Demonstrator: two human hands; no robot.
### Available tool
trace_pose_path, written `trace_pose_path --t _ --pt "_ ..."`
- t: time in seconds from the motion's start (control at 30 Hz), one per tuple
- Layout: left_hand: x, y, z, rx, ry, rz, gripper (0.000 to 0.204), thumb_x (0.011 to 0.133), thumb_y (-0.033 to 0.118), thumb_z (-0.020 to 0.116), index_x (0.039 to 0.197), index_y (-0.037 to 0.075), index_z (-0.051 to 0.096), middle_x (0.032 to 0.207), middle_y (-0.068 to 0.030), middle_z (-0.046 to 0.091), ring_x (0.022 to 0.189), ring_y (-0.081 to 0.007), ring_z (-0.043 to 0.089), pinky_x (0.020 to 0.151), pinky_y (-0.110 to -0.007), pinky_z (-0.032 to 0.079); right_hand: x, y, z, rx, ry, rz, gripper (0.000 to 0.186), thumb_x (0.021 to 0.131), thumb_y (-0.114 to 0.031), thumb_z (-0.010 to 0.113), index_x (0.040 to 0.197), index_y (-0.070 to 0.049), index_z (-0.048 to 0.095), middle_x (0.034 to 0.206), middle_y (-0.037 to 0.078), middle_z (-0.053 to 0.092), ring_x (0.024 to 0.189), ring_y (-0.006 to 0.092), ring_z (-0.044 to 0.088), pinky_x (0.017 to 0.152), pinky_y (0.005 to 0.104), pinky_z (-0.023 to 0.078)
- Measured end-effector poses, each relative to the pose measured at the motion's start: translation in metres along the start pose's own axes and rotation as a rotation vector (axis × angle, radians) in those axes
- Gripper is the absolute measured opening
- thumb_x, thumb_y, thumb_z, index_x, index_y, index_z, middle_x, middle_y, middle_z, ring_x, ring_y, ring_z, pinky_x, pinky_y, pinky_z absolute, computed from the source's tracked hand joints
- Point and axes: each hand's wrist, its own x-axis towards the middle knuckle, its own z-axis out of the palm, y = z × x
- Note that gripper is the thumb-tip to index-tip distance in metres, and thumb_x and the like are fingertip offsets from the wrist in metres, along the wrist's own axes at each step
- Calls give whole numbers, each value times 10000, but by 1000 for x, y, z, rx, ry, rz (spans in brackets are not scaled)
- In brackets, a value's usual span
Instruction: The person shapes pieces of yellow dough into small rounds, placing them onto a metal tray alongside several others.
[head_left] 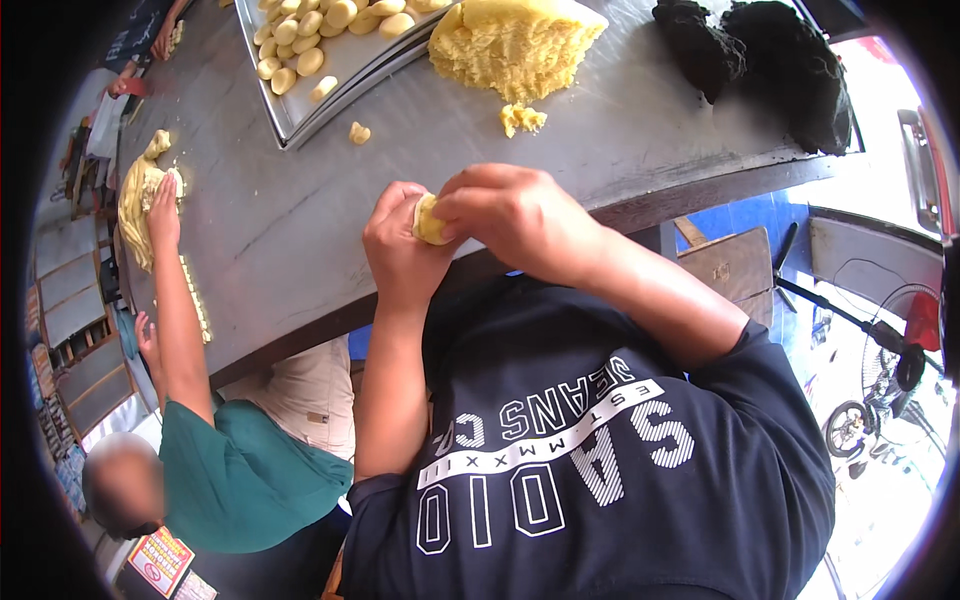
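Note:
My left hand (405,235) and my right hand (505,215) are closed around a small piece of pale dough with yellow filling (430,218), held just off the table's near edge. A small dough bit (359,133) lies on the steel table (280,210) beyond my hands. A large crumbly yellow mound (515,40) sits at the back, with a smaller crumbly clump (521,120) in front of it. A metal tray (285,135) holds several round pale dough pieces (305,25).
Black bunched plastic (760,75) lies at the back right. At left, a co-worker in green (240,470) reaches a hand (165,210) onto yellow dough (135,230); another person's arm (165,35) is behind. A wooden board (730,270) and bicycle (865,400) stand at right.

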Motion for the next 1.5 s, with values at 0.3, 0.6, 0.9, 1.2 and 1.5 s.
trace_pose_path --t 0.3,0.6,0.9,1.2,1.5 --pt "4 7 -12 -29 -230 -15 578 636 306 1071 976 65 671 892 -121 715 832 -398 723 743 -479 590 -13 -3 10 -175 -37 -186 269 884 -89 763 1148 -76 812 1155 105 757 1111 360 749 945 453 642" --pt "-13 8 -11 -210 -342 -95 593 674 418 1097 886 68 668 770 -107 696 709 -364 720 657 -453 575 9 -5 9 -24 24 56 479 820 -62 886 1286 -72 775 1327 132 744 1263 392 704 1070 484 596" --pt "-17 -7 -18 -702 -253 -306 516 1010 412 931 1260 47 665 929 47 652 760 -48 578 655 -266 480 5 28 -44 -600 305 64 234 973 -166 738 1181 -101 823 1102 99 817 1104 343 759 943 459 637" --pt "-10 -8 -18 -911 -270 -300 517 1177 550 634 1196 36 688 957 -28 647 777 -76 553 701 -248 456 -5 34 -59 -759 -41 52 267 916 -82 729 1163 -108 827 1074 50 818 1064 308 737 907 451 629" --pt "-9 -10 -15 -801 -247 -269 310 1222 345 624 1101 65 681 895 -13 652 756 -80 568 665 -256 468 -13 35 -62 -442 -76 53 54 1009 -137 778 1054 -107 773 1056 76 747 1022 354 731 891 470 607"
